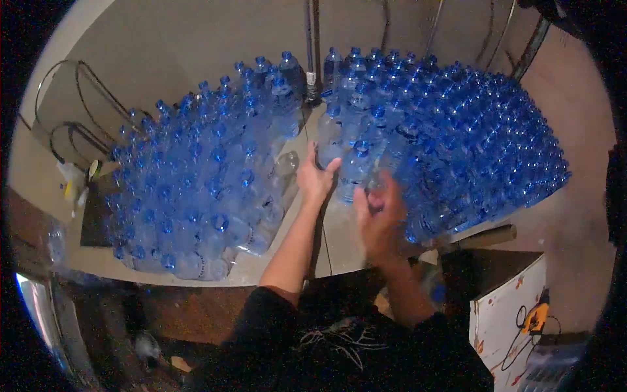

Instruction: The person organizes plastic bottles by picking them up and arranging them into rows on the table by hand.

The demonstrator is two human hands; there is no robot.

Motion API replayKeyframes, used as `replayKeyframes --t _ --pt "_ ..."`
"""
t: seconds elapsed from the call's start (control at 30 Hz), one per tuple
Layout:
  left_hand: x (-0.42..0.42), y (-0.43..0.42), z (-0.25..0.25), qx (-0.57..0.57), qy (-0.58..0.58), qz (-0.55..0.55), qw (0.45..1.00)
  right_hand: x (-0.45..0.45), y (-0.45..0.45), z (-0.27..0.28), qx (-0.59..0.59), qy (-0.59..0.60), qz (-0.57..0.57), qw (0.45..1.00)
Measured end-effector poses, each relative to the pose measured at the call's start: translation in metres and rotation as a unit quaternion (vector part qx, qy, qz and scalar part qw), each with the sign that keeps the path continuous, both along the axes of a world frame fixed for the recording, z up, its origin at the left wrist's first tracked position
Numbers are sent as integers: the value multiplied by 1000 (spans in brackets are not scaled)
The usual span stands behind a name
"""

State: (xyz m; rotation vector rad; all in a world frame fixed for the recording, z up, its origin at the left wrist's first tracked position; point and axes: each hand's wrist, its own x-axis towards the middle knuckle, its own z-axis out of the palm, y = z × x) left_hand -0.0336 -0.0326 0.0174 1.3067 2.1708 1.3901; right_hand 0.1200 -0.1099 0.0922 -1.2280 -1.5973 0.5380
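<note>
Many clear bottles with blue caps stand packed on a pale table [251,271], in a left group [189,176] and a right group [470,137]. Between the groups, my left hand [317,178] is beside an upright bottle [330,130], thumb and fingers spread around its lower side. Close to another capped bottle [358,163] is my right hand [380,206], its fingers curled and blurred by motion. Whether anything small is between those fingers cannot be made out.
A metal pole [311,59] rises behind the bottles. Looped cables [81,98] hang at the left. A cardboard roll [486,236] lies under the right table edge, above a white box [509,313] with a yellow tool [537,318].
</note>
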Motion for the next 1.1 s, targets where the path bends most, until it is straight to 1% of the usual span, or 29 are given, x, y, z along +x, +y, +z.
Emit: replayKeyframes --t 0.03,0.1,0.17,0.2,0.23,0.3,0.33,0.37,0.4,0.43,0.47,0.5,0.53,0.57,0.6,0.63,0.67,0.73,0.8,0.83,0.87,0.9,0.93,0.97,1.0,1.03,1.07,1.1 --pt "4 -3 -6 44 0 26 999 -1 3 19 -2 1 0 1000" --pt "15 -15 -25 126 1 80 989 -8 28 49 118 -82 -25 989" --pt "26 -57 -23 125 21 61 990 -7 53 66 167 -223 -48 959" --pt "30 -80 -17 128 32 52 990 -4 63 66 144 -265 -18 953" --pt "32 -107 -12 81 -60 -42 994 0 70 66 121 -305 10 944" --pt "23 -166 13 -7 -135 -191 972 0 67 86 49 -344 63 936" --pt "11 -193 24 -47 -117 -243 962 -4 65 97 15 -363 89 927" --pt "-2 -214 19 -30 -116 -284 951 -12 63 102 -17 -382 74 921" --pt "-16 -233 16 -11 -112 -321 940 -11 70 93 32 -385 65 920" --pt "-32 -250 19 9 -101 -335 937 -11 79 85 86 -384 61 917" --pt "-51 -269 27 29 -88 -341 935 -16 77 91 75 -380 69 919" --pt "-73 -288 36 50 -73 -340 936 -23 72 101 50 -429 48 901" --pt "-96 -307 45 45 -66 -333 939 -22 81 95 96 -420 55 901" --pt "-122 -326 54 41 -60 -328 942 -33 74 108 95 -444 30 891" --pt "-148 -347 62 36 -58 -327 943 -46 68 123 123 -430 35 894" --pt "-180 -366 69 12 -70 -341 937 -64 65 145 142 -441 30 886" --pt "-211 -388 82 70 -104 -317 940 -80 60 173 156 -452 18 878" --pt "-275 -434 106 110 -102 -253 956 -114 58 238 206 -401 37 892" --pt "-338 -474 101 145 -154 -141 967 -132 88 319 263 -381 106 880" --pt "-370 -485 94 156 -181 -61 969 -157 88 356 334 -429 87 835" --pt "-401 -489 86 164 -205 16 965 -184 102 389 314 -427 102 842" --pt "-425 -486 89 172 -221 70 958 -213 115 423 294 -425 117 848" --pt "-449 -479 87 181 -237 122 947 -256 121 429 282 -376 173 866" --pt "-471 -471 80 195 -212 130 949 -300 126 435 267 -326 229 877" --pt "-493 -459 71 207 -187 138 950 -355 82 414 244 -293 261 887" --pt "-513 -447 63 243 -223 118 937 -410 38 392 221 -258 292 894" --pt "-527 -434 57 279 -257 99 920 -458 -15 374 91 -233 290 924" --pt "-540 -421 56 287 -246 100 921 -491 -25 358 69 -259 343 900"
